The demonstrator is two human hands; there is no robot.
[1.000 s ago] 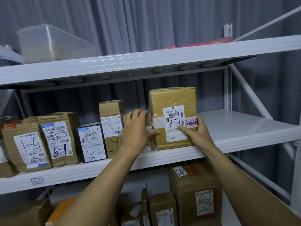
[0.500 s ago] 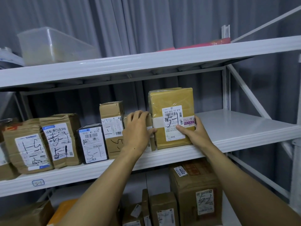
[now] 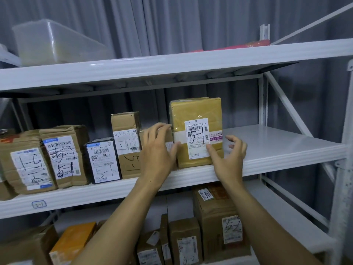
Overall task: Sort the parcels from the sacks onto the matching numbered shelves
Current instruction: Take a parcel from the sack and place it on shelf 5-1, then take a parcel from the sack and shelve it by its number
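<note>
- Lower shelf [image 3: 286,217], nearest: big brown carton [image 3: 214,213] with a sticker reading "4002" and a label hand-marked "5-2"; just left of it a smaller brown carton [image 3: 186,240], and further left an orange box [image 3: 72,240].
- Left grip [image 3: 158,150]: released, fingers straight and spread, thumb against the left face of the yellow parcel [image 3: 196,111], fingertips against a small carton [image 3: 169,133] mostly hidden behind the hand.
- Right grip [image 3: 229,157]: released, grasping nothing, fingers loosely curled and blurred, clear of the parcel's right side; thumb tip at the lower right corner of the parcel's label, contact not clear.
- Yellow parcel: upright, tape-wrapped, at the front edge of the middle shelf [image 3: 114,190], bare shelf to its right; white label printed "502-602-12 815" with barcodes, "5-1" in black marker over it.
- Front lip of the middle shelf, towards the left end: small blue-outlined tag [image 3: 39,204], apparently "5-1".
- Left along the same shelf: tall brown carton [image 3: 125,121] with marker strokes on label and cardboard; black box [image 3: 103,159] printed "501E M1 A21B", hand-marked "5-1"; two crumpled brown parcels [image 3: 63,155] with scrawled labels.
- Upper shelf [image 3: 172,64]: translucent plastic tub [image 3: 57,43] at the left, flat red packet [image 3: 248,44] at the right.
- White metal upright [image 3: 342,169] with diagonal braces at the right end; grey pleated curtain [image 3: 191,25] behind everything.
</note>
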